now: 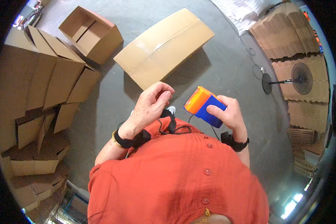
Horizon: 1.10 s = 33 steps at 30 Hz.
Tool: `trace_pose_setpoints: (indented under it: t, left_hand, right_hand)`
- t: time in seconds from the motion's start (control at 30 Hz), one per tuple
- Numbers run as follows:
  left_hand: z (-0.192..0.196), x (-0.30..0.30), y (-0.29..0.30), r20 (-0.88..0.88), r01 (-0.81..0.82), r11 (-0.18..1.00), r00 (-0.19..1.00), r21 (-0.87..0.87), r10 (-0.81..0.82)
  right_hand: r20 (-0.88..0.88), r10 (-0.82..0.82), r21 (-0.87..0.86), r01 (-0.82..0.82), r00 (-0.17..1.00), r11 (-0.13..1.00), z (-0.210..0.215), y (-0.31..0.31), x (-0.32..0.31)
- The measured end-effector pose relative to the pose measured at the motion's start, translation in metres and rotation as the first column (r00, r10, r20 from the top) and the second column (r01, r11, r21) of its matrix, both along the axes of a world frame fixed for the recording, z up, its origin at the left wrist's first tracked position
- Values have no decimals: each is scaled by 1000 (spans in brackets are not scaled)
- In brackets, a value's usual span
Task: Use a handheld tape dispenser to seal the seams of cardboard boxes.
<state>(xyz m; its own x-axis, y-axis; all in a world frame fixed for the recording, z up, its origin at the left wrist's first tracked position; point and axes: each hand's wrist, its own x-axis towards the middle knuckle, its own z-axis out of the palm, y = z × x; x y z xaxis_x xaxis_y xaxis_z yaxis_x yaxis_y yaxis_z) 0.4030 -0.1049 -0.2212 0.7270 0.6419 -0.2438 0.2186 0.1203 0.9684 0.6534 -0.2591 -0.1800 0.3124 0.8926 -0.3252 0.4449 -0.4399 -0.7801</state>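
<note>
My right hand (229,114) grips a blue and orange tape dispenser (203,105) at chest height, its orange end toward my left hand. My left hand (150,105) is raised beside it with the fingers curled together, thumb against fingertips; I cannot tell whether anything thin is pinched there. A small gap separates the two hands. Both wrists wear black straps, and a black cable hangs between them over my orange shirt. A flattened cardboard box (164,46) lies on the grey floor in front of me.
An open cardboard box (91,33) stands at the far left. Several open boxes (44,86) crowd the left side. Stacks of flat cardboard (295,41) line the right, with a floor fan (300,78) and its cable beside them.
</note>
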Motion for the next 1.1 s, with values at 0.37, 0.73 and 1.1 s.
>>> trace_pose_setpoints:
  t: [0.37,0.73,1.1]
  left_hand:
    - [-3,111,6,78,212,964,976,-163,-202]
    - [-45,224,68,284,264,855,948,-447,-144]
    - [-32,309,161,236,284,859,952,-426,-197]
  right_hand:
    - [-11,-17,-42,16,1000,999,-3,-11,85]
    - [25,-11,-66,13,1000,998,-18,35,170]
    - [8,30,-141,-28,1000,990,-10,139,264]
